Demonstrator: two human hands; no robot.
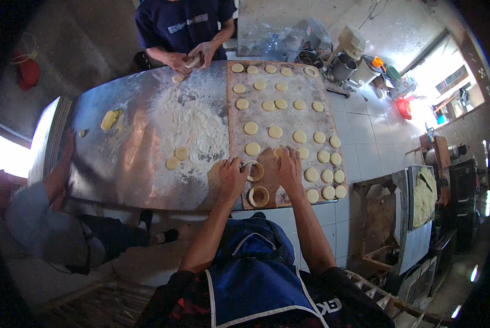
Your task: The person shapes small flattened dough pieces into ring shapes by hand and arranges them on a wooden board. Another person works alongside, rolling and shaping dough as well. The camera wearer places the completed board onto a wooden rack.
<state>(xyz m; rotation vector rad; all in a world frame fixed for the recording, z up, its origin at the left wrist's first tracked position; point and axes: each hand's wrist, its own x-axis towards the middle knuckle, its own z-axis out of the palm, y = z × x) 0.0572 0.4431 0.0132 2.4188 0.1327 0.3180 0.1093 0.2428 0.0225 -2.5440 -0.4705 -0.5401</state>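
My left hand (233, 174) is closed at the edge of a pale ring (260, 172), which looks like dough and lies on the floured board (242, 117). A second, thicker-looking ring (258, 197) lies just below it, by the board's near edge. My right hand (290, 168) has its fingers curled down on the board, over a round dough disc (278, 150) that they partly hide. Close to that hand lie more flat dough discs (310, 175), in loose rows over the board. Another pale ring (310, 71) is at the board's far right corner.
Left of the board, the metal table (114, 164) carries spread flour (193, 128), a yellow dough lump (111, 119) and two discs (181, 153). A co-worker's hands (196, 56) hold a pale piece across the table. Another person (53, 224) stands left. Dough fills a tray (424, 197) at right.
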